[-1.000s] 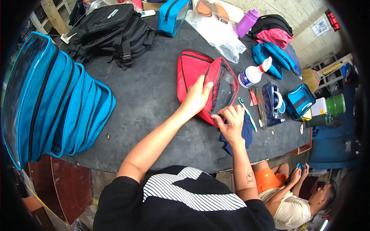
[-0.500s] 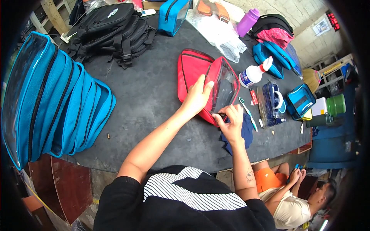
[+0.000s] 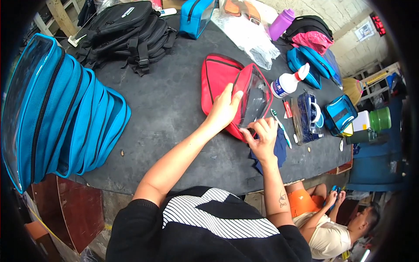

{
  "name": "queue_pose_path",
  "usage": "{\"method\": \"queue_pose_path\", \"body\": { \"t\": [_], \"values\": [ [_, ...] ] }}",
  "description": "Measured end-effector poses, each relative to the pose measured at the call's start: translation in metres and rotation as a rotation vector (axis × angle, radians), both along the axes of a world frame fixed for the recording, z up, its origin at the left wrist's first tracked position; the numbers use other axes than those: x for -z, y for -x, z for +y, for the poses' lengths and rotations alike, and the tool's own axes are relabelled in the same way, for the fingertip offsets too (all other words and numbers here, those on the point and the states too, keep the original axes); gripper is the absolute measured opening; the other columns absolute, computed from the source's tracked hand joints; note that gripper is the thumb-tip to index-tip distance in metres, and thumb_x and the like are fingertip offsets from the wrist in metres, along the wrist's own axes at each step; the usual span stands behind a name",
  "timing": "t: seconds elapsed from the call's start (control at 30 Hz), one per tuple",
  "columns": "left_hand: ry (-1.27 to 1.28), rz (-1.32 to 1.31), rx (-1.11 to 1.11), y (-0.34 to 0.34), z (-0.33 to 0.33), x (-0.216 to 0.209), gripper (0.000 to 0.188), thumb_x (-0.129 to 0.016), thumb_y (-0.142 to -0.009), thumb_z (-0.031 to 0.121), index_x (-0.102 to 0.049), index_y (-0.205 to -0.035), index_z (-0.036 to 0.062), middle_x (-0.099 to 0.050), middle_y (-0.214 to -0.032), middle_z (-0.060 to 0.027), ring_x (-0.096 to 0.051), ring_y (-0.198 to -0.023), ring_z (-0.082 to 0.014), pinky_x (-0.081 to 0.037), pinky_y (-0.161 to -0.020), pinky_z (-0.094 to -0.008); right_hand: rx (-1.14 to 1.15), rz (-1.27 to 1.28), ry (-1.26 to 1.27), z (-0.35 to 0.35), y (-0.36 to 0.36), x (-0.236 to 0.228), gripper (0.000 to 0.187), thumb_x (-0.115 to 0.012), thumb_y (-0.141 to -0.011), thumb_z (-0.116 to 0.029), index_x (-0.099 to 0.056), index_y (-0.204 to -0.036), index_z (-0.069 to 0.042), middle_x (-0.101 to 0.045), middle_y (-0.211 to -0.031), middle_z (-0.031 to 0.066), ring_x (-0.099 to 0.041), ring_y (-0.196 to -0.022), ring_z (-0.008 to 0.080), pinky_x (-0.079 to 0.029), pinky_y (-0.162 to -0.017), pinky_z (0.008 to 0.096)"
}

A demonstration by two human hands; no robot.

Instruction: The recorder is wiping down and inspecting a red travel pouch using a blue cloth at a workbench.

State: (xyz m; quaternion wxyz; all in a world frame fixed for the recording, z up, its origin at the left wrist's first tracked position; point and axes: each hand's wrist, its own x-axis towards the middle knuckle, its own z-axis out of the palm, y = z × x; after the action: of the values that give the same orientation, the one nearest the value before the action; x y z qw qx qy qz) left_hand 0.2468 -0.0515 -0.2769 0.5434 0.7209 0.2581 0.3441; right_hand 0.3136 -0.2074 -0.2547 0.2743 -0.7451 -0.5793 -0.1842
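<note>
A red zippered bag [image 3: 214, 83] with black trim and a clear plastic panel [image 3: 257, 102] stands on the dark table in front of me. My left hand [image 3: 224, 107] is closed on its near side, thumb up along the red fabric beside the panel. At the panel's lower corner my right hand [image 3: 263, 136] pinches the bag's edge between thumb and fingers. What exactly lies in that pinch is too small to make out. Under the right hand lies a dark blue cloth [image 3: 278, 153], partly hidden by the wrist.
Blue clear-fronted bags [image 3: 65, 113] stand nested at the left. Black backpacks [image 3: 126, 39] lie behind them. To the right are a spray bottle [image 3: 288, 83], toothbrush [image 3: 283, 129], clear pouch [image 3: 305, 118] and purple bottle [image 3: 280, 25]. Another person [image 3: 327, 231] sits at the lower right.
Both hands keep nearly the same place on the red bag. The right hand's fingers shift slightly at the panel's corner.
</note>
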Motion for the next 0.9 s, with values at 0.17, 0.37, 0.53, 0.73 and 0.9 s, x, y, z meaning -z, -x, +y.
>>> {"method": "queue_pose_path", "body": {
  "t": [0.17,0.37,0.53,0.73,0.9],
  "values": [
    [0.114,0.006,0.100,-0.003,0.005,0.006,0.040,-0.053,-0.098,0.029,-0.049,-0.115,-0.0068,-0.063,-0.094,-0.0271,-0.063,-0.092,-0.0382,-0.048,-0.077,-0.0417,-0.030,0.204,0.110,0.005,-0.006,0.000,0.026,-0.080,-0.063,-0.020,-0.058,-0.071,-0.009,-0.053,-0.070,0.0022,-0.047,-0.073,0.0242,-0.034,-0.070,0.0372],
    [0.055,-0.047,0.058,-0.002,0.003,0.006,0.038,-0.054,-0.097,0.026,-0.048,-0.117,-0.0060,-0.062,-0.089,-0.0297,-0.063,-0.087,-0.0442,-0.048,-0.071,-0.0444,-0.028,0.516,0.163,0.008,-0.015,0.021,0.026,-0.075,-0.064,-0.019,-0.053,-0.069,-0.007,-0.050,-0.067,0.0033,-0.043,-0.071,0.0223,-0.033,-0.071,0.0353],
    [0.111,-0.024,0.116,0.002,0.005,0.014,0.036,-0.053,-0.098,0.026,-0.048,-0.117,-0.0033,-0.063,-0.088,-0.0276,-0.064,-0.086,-0.0425,-0.048,-0.070,-0.0427,-0.020,0.680,0.199,0.004,-0.019,0.037,0.020,-0.069,-0.069,-0.016,-0.053,-0.072,-0.006,-0.048,-0.068,0.0007,-0.041,-0.071,0.0164,-0.032,-0.068,0.0311],
    [0.118,0.058,0.033,0.013,0.009,0.046,0.038,-0.052,-0.099,0.028,-0.046,-0.122,-0.0016,-0.062,-0.093,-0.0282,-0.063,-0.091,-0.0427,-0.048,-0.078,-0.0449,-0.341,1.491,-0.427,0.000,-0.033,0.024,0.017,-0.057,-0.091,-0.021,-0.053,-0.083,-0.007,-0.050,-0.078,-0.0011,-0.043,-0.071,0.0087,-0.033,-0.071,0.0243],
    [-0.017,0.028,-0.121,0.028,0.008,0.019,0.049,-0.051,-0.099,0.031,-0.036,-0.137,0.0042,-0.045,-0.116,-0.0195,-0.056,-0.099,-0.0243,-0.049,-0.086,-0.0352,0.121,0.928,-0.020,-0.013,-0.010,0.005,0.019,-0.060,-0.093,-0.018,-0.055,-0.099,-0.001,-0.057,-0.087,0.0032,-0.053,-0.084,0.0116,-0.042,-0.075,0.0243]
  ]
}}
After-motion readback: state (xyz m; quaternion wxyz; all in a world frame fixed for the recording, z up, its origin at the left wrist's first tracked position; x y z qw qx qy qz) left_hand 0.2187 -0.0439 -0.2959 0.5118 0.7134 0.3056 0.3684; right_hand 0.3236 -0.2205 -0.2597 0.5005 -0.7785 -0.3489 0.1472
